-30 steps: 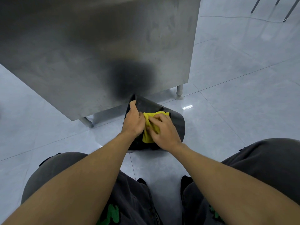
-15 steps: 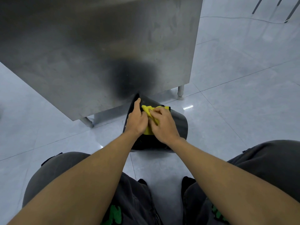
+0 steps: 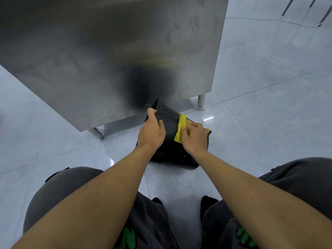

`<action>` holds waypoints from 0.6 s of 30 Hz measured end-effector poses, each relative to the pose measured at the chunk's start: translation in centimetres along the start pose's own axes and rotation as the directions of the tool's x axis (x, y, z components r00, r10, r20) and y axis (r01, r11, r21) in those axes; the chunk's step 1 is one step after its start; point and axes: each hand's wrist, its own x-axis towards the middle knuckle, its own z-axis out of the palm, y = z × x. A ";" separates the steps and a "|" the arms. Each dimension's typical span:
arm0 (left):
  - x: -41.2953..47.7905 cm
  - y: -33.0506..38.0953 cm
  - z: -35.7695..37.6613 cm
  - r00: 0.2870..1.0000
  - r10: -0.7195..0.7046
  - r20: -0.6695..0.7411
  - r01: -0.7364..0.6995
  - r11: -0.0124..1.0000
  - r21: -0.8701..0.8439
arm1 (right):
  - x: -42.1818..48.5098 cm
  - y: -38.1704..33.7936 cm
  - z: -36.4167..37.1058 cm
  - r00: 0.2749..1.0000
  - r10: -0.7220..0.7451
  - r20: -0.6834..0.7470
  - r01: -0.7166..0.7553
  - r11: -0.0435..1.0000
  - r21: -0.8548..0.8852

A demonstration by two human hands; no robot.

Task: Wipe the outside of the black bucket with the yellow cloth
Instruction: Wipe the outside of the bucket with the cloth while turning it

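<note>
The black bucket [image 3: 170, 123] lies tilted on the tiled floor, its far end against the steel cabinet. My left hand [image 3: 151, 131] grips its left edge, thumb stretched up along the rim. My right hand [image 3: 195, 136] presses the yellow cloth [image 3: 180, 127] against the bucket's upper right side; the cloth shows past my fingers on the left and a corner peeks out on the right. Both hands hide much of the bucket's top face.
A stainless steel cabinet [image 3: 107, 56] on short legs [image 3: 201, 102] stands just behind the bucket. Glossy grey floor tiles [image 3: 260, 114] spread to the right. My knees in dark trousers [image 3: 296, 177] flank the near floor. Thin metal legs [image 3: 287, 6] and a cable lie far right.
My right hand has slid the yellow cloth from the bucket's middle toward its right side. My left hand has moved up along the left edge, and bare black surface shows between the hands.
</note>
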 end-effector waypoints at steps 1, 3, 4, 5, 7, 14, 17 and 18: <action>0.0 0.0 -0.1 1.000 0.000 0.010 0.000 1.000 -0.006 | -0.2 -0.7 0.1 0.994 -0.110 -0.014 0.110 0.994 0.011; -0.1 -0.1 -0.3 0.999 -0.004 0.044 0.005 1.000 -0.018 | -0.3 -2.2 0.3 0.955 -0.298 -0.017 0.298 0.952 0.073; -0.2 -0.2 -0.4 0.998 -0.004 0.065 0.005 1.000 -0.016 | -0.3 -2.8 0.4 0.932 -0.361 -0.015 0.361 0.926 0.107; -0.2 -0.4 -0.4 0.996 -0.001 0.087 0.002 1.000 -0.008 | -0.2 -3.2 0.5 0.914 -0.405 -0.014 0.404 0.907 0.121; -0.1 -0.7 -0.5 0.991 -0.006 0.132 0.009 1.000 -0.017 | 0.1 -3.3 0.8 0.908 -0.420 0.000 0.419 0.906 0.065; -0.2 -0.9 -0.2 0.978 -0.036 0.206 0.067 0.987 -0.145 | 0.3 -1.4 0.5 0.999 0.021 0.049 -0.020 1.000 -0.011; 0.0 -1.1 -0.5 0.979 -0.078 0.189 0.104 0.986 -0.130 | -0.6 -2.1 0.7 0.936 -0.353 0.016 0.352 0.935 0.043; 0.0 -1.1 -0.6 0.979 -0.091 0.182 0.113 0.987 -0.113 | -0.7 -2.5 0.9 0.907 -0.421 0.028 0.418 0.906 0.065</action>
